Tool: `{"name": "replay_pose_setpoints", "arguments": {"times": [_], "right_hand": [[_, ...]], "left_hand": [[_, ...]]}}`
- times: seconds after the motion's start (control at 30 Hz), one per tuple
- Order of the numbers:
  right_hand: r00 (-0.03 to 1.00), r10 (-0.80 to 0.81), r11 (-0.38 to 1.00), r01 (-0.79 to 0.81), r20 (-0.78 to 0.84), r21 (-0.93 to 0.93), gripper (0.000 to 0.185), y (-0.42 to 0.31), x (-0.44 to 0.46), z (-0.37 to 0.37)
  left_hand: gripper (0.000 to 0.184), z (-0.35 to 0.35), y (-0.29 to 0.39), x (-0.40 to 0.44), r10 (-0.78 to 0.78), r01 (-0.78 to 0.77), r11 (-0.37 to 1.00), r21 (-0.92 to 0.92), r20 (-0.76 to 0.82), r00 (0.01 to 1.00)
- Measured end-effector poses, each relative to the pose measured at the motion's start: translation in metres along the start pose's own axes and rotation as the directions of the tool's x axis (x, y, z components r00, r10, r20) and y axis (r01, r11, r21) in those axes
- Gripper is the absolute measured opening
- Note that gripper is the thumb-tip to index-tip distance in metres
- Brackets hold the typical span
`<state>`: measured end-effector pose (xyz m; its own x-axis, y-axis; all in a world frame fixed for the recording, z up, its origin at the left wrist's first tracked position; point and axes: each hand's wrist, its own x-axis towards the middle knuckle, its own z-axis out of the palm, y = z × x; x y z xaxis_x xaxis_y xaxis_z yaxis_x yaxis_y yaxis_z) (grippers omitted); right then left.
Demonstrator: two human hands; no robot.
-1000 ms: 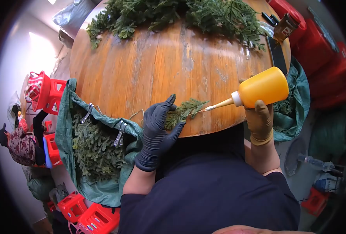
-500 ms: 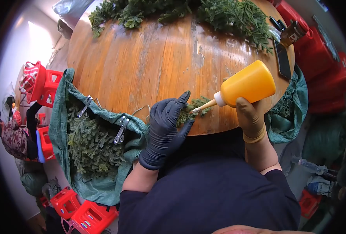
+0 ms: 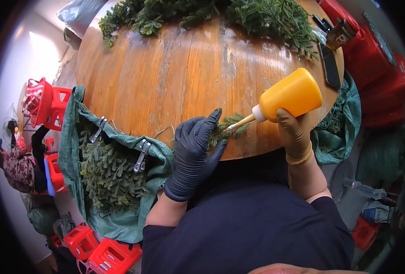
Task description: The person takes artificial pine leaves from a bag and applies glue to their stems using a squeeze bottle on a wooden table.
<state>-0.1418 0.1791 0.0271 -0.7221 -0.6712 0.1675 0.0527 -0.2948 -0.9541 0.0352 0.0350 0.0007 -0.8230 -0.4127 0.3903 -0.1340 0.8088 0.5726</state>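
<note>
My left hand, in a dark glove, is closed around a small green fir sprig near the table's front edge. My right hand, in a tan glove, grips a yellow squeeze bottle tilted down to the left. The bottle's narrow nozzle points at the sprig, and a whitish tip meets or nearly meets its needles. Left of my left hand, a green woven sack hangs at the table, held by metal clips, with many fir sprigs inside.
A pile of fir branches lies along the far side of the round wooden table. A black phone and a brown jar sit at the right edge. Red stools stand lower left; a person sits far left.
The bottle's nozzle has shifted slightly up and right along the sprig. Both hands keep their hold, and the camera view has tilted a little.
</note>
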Motion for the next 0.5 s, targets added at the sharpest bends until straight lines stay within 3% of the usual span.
{"name": "replay_pose_setpoints", "arguments": {"times": [0.5], "right_hand": [[0.997,-0.056,0.994,0.051,-0.056,-0.092,0.04,-0.007,-0.003,-0.032]], "left_hand": [[0.067,-0.002,0.003,0.002,-0.016,0.016,0.999,0.031,0.021,1.0]]}}
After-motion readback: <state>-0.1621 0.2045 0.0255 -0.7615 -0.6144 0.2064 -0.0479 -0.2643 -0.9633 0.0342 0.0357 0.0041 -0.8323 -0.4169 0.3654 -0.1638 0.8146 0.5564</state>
